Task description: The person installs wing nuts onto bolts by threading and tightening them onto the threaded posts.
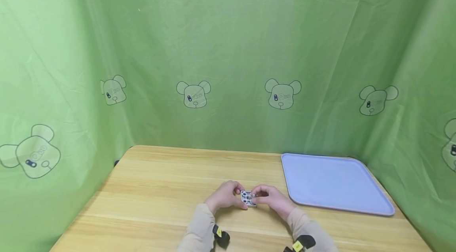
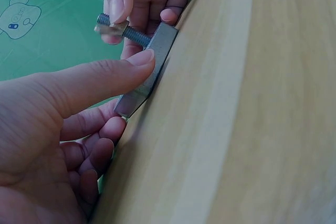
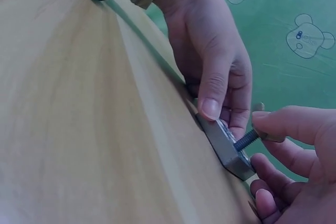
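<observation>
A small square metal block (image 1: 244, 200) with round holes in its upper face rests on the wooden table, a threaded bolt (image 2: 137, 37) standing up from it. My left hand (image 1: 227, 195) holds the block by its edges, thumb (image 2: 121, 74) on the near side and fingers on the far side. On the bolt's upper part is a wing nut (image 2: 112, 28), which my right hand (image 1: 272, 199) pinches between thumb and forefinger. The right wrist view also shows the bolt (image 3: 247, 140) between nut and block. Fingers hide part of the nut.
A light blue tray (image 1: 335, 182) lies at the right of the wooden table (image 1: 160, 180), beyond my right hand. Green printed curtains (image 1: 231, 46) close in the back and both sides. Each wrist wears a black camera mount (image 1: 221, 237).
</observation>
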The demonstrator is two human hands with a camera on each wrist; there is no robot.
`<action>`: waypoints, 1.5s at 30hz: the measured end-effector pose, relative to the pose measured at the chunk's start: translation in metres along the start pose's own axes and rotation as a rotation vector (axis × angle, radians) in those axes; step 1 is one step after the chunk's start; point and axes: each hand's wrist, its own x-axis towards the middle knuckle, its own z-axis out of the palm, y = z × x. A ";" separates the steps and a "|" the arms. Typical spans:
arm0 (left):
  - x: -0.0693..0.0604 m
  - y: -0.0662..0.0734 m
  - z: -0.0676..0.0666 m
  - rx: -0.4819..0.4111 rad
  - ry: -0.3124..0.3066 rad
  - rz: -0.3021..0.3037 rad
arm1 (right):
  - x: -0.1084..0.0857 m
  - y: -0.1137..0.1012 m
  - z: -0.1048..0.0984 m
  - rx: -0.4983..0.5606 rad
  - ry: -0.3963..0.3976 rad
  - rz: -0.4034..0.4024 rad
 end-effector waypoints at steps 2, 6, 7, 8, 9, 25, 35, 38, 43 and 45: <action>0.000 0.000 0.000 0.002 0.001 0.003 | 0.001 0.001 0.002 -0.016 0.021 -0.001; 0.000 0.001 0.000 0.006 0.002 0.005 | 0.001 0.002 0.002 -0.013 0.024 0.001; 0.000 0.000 0.000 0.007 0.003 0.004 | 0.001 0.001 0.001 -0.002 0.020 0.007; 0.001 0.000 0.000 0.008 0.003 0.002 | 0.000 0.001 0.000 0.008 0.013 0.010; 0.001 0.000 0.000 0.008 0.003 0.002 | 0.000 0.000 -0.001 0.021 0.007 0.015; 0.001 -0.002 0.001 0.007 0.007 0.004 | -0.001 0.005 -0.011 0.164 -0.024 0.015; 0.001 -0.002 0.001 0.002 0.009 0.005 | -0.001 0.001 -0.009 0.063 -0.059 -0.012; 0.001 -0.002 0.001 0.001 0.010 0.003 | -0.001 0.001 -0.008 0.045 -0.066 -0.023; 0.001 -0.002 0.001 0.005 0.005 0.002 | -0.002 0.001 -0.007 0.037 -0.067 -0.025; 0.001 -0.002 0.001 0.005 0.003 0.003 | -0.001 0.000 -0.006 0.031 -0.060 -0.018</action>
